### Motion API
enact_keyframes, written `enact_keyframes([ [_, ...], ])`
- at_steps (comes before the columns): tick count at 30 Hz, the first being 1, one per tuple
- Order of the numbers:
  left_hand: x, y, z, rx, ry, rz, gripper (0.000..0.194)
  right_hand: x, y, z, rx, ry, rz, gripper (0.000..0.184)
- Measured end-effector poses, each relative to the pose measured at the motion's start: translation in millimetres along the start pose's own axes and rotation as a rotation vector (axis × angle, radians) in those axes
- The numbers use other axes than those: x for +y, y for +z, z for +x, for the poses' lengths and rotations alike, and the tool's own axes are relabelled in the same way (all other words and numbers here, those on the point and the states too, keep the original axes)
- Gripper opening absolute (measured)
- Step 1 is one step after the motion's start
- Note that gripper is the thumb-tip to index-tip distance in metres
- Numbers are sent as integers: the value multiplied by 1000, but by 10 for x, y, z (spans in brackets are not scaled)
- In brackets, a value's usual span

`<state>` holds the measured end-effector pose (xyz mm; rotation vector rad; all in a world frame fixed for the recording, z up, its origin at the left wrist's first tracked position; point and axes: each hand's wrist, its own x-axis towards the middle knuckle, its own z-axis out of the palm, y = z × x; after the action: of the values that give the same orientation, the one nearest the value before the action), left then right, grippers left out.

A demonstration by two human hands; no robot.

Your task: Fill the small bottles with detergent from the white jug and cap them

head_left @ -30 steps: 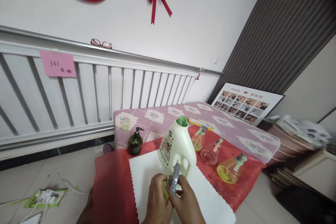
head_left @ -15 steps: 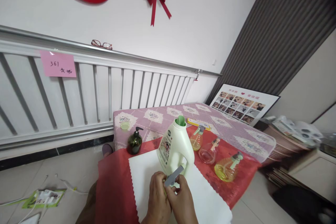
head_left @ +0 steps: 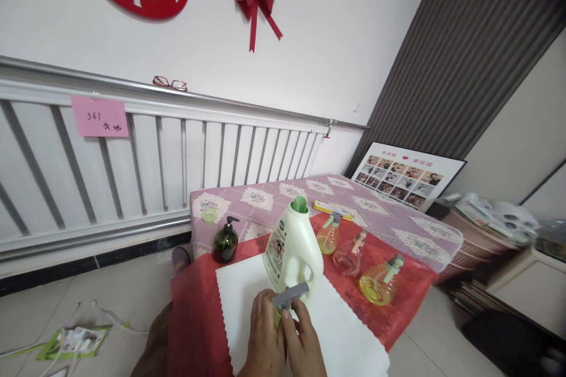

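In front of the large jug, a grey spray head (head_left: 290,294) with a bit of green below it sits between my two hands. Whatever lies under it is covered by my fingers. My left hand (head_left: 264,327) is closed around it from the left. From the right, my right hand (head_left: 301,333) grips it with thumb and fingers. Just beyond stands a pale green detergent jug (head_left: 297,241), upright and uncapped, with a green spout in its mouth. It rests on a white scallop-edged mat (head_left: 241,288).
Left of the jug is a dark green pump bottle (head_left: 225,242). Three clear spray bottles, one being a yellow-tinted bottle (head_left: 375,285), stand to the right on red cloth (head_left: 409,300). A pale green cap (head_left: 210,215) and a yellow box (head_left: 331,210) lie farther back.
The grey spray head has turned from a steep slant to nearly level, and my right fingers have shifted beneath it. The camera view has tilted slightly upward.
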<state>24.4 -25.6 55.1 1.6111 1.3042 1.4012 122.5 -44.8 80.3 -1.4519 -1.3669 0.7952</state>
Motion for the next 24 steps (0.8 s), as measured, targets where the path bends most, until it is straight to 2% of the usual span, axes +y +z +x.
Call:
enact_keyframes([
  [3,-95,33,-25,-70,-56,17,43,-19,16,9,17,8,-10,50],
  [6,-201,70,-55,-70,-99,40,55,-9,41,10,43,30,-17,57],
  [9,-248,80,-71,-81,-140,40,61,14,60,1,32,30,-18,54],
  [13,-207,54,-63,-121,-178,55,66,29,81,-12,31,30,-5,51],
  [20,-91,-3,-30,-175,-205,75,72,22,121,-30,40,105,81,58],
  [24,-81,-21,-23,-154,-219,13,71,-53,139,-37,20,112,140,56],
])
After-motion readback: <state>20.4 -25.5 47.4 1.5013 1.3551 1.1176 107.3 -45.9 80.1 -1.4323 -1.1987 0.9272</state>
